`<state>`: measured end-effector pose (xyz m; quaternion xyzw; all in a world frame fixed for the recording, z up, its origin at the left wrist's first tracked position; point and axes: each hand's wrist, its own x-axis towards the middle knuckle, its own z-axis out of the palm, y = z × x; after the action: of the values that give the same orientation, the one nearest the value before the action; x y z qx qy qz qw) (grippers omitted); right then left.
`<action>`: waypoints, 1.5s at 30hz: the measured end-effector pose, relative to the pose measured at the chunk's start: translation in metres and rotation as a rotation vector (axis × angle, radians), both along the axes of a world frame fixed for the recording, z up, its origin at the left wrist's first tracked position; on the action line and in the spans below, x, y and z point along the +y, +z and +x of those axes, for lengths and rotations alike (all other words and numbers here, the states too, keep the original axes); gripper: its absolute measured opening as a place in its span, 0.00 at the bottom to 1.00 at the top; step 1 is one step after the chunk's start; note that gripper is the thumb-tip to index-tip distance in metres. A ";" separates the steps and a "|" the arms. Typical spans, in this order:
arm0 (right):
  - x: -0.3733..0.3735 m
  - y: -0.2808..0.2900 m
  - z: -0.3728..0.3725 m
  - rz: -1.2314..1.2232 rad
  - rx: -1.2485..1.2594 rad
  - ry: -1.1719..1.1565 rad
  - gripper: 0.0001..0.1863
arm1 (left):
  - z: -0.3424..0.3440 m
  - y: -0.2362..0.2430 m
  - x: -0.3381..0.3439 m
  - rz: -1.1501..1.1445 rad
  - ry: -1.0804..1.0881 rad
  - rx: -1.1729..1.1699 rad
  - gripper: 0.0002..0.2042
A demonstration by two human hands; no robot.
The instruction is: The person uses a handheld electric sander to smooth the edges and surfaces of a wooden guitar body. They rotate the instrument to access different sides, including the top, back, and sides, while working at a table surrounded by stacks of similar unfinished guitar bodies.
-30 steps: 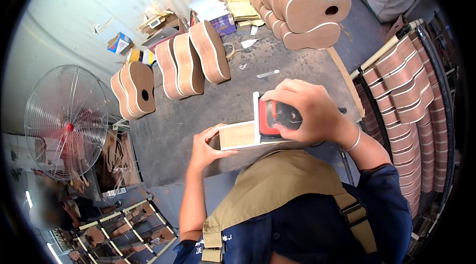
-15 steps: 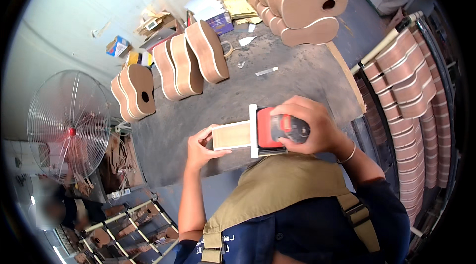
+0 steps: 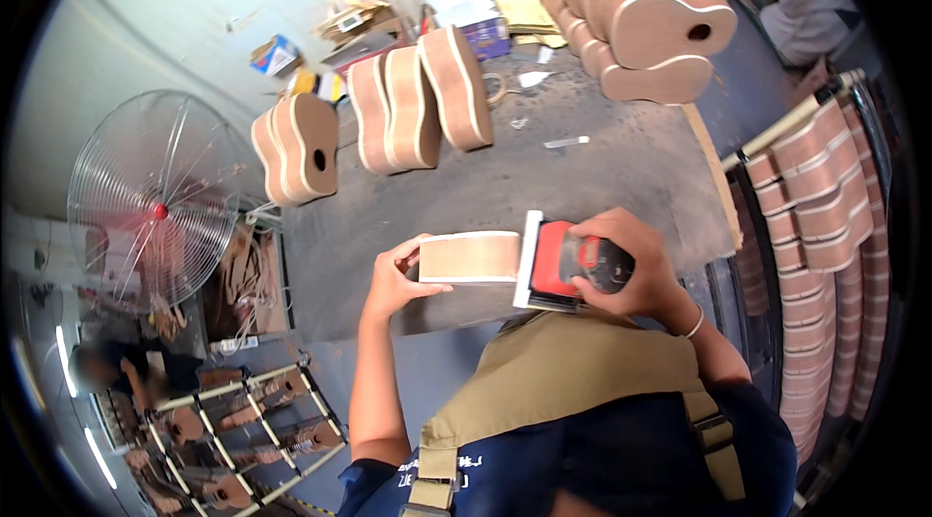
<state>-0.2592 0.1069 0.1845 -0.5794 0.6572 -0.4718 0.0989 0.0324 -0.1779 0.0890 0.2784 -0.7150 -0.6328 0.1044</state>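
Note:
My left hand (image 3: 396,279) grips the left end of a small wooden ukulele body (image 3: 470,258), thumb along the near side and fingers on the far side. The body stands on edge, its pale side with white binding strips facing up. In my right hand (image 3: 636,260) is a red and black power sander (image 3: 555,260), fingers wrapped over its dark knob. The sander's white-edged pad stands at the body's right end and hides what lies beneath it. Whether the pad touches the wood I cannot tell.
More ukulele bodies (image 3: 393,109) stand along the workbench's far left, and a stack (image 3: 665,27) rises at the far right. Boxes and papers (image 3: 466,7) sit against the wall. A fan (image 3: 160,211) stands left, a loaded rack (image 3: 815,226) right. Another person (image 3: 146,371) is at lower left.
The sander has shifted right along the ukulele body, uncovering more of its side. My left hand keeps its hold. The whole view has shifted and turned slightly.

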 end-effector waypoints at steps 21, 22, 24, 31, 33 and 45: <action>-0.027 -0.007 -0.029 0.077 0.181 0.245 0.22 | -0.067 0.042 0.070 -0.875 -0.097 -0.015 0.40; -0.029 -0.007 -0.028 0.064 0.179 0.246 0.22 | -0.066 0.041 0.068 -0.881 -0.110 -0.012 0.40; -0.030 0.001 -0.036 0.143 0.249 0.298 0.25 | -0.064 0.039 0.065 -0.890 -0.126 -0.008 0.41; -0.040 -0.006 -0.033 0.149 0.262 0.327 0.28 | -0.055 0.033 0.059 -0.862 -0.089 -0.019 0.41; -0.040 -0.005 -0.038 0.193 0.280 0.346 0.28 | -0.050 0.028 0.054 -0.837 -0.083 -0.023 0.41; -0.039 -0.011 -0.047 0.165 0.201 0.320 0.29 | -0.010 0.003 0.037 -0.591 0.093 -0.018 0.45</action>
<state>-0.3065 0.0683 0.1732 -0.7106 0.5996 -0.3346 0.1537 0.0226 -0.1413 0.0919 0.2738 -0.8555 -0.3895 0.2034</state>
